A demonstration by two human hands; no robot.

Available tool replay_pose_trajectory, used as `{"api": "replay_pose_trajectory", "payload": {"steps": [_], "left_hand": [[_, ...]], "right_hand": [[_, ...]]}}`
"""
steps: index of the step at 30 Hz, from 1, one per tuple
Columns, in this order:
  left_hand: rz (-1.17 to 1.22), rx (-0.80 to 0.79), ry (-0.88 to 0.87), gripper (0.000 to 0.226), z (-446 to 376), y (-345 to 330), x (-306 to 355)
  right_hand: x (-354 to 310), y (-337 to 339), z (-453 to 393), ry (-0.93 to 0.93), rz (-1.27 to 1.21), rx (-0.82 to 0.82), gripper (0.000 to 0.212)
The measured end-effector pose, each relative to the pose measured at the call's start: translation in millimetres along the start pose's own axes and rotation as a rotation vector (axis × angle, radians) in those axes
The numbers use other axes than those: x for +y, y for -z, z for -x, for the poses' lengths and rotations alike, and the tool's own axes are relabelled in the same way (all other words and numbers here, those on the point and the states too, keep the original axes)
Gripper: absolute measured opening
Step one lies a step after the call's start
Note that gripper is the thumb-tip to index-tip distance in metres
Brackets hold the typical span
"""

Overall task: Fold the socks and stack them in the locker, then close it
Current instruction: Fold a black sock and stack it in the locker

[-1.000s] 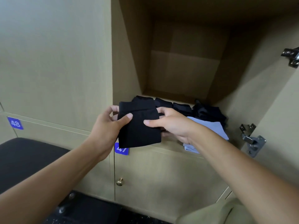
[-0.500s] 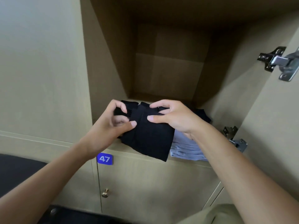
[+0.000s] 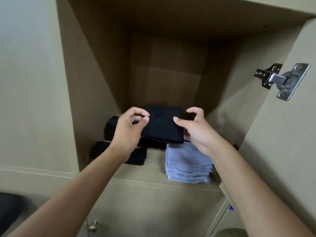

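Black folded sock [image 3: 162, 127] now lies on the dark stack at the locker [image 3: 95, 79] shelf's back; half a second ago I held it. My left hand [image 3: 127, 132] and right hand [image 3: 195, 129] hover loosely curled, holding nothing. Another pair stacked.

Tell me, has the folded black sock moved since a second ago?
Yes. The folded black sock went from in front of the locker's front edge inward, onto the black pile behind the blue sock stack.

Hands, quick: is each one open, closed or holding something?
Left hand: open, fingers loosely curled, holding nothing.
Right hand: open, fingers loosely curled, holding nothing.
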State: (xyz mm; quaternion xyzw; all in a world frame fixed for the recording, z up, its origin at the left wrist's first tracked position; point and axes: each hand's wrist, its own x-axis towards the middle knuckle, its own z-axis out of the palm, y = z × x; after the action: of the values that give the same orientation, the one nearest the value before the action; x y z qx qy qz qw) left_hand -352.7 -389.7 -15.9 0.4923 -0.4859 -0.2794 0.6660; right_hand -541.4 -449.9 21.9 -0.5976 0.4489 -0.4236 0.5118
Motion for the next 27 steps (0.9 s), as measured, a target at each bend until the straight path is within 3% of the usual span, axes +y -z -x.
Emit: {"api": "replay_pose_trajectory", "payload": {"steps": [3, 7, 12, 19, 27], "left_hand": [[0.071, -0.034, 0.071, 0.021, -18, -17, -2], [0.139, -0.126, 0.156, 0.007, -40, -43, 2], [0.117, -0.282, 0.257, 0.028, -71, -70, -5], [0.026, -0.319, 0.318, 0.033, -100, -103, -24], [-0.037, -0.34, 0.363, 0.034, -110, -125, -48]], "right_hand": [[5, 9, -3, 0.03, 0.139, 0.054, 0.034], [2, 19, -6, 0.105, 0.197, 0.24, 0.027], [5, 34, -17, 0.116, 0.111, 0.399, 0.036], [23, 45, -50, 0.099, 0.121, 0.651, 0.032], [37, 45, -69, -0.026, 0.268, 0.643, 0.048]]}}
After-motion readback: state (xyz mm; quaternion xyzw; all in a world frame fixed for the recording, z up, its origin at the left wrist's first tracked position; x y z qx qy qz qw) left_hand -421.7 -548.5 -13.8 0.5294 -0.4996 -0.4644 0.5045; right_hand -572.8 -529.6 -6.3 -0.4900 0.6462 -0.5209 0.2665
